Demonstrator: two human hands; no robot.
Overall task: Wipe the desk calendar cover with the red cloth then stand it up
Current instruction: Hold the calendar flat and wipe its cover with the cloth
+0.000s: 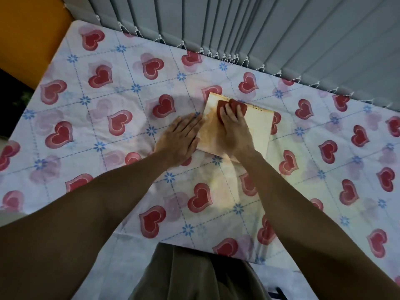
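The desk calendar lies flat on the heart-patterned tablecloth, its pale cream cover up and its spiral binding along the far edge. My right hand presses the folded red cloth onto the cover's far left part, fingers spread over the cloth. My left hand lies flat with fingers together, resting on the cloth-covered table and touching the calendar's left edge. Much of the cover's left half is hidden under my right hand.
Grey vertical blinds with beaded chains hang along the table's far edge. An orange wall stands at the far left. The table's near edge runs just in front of my body.
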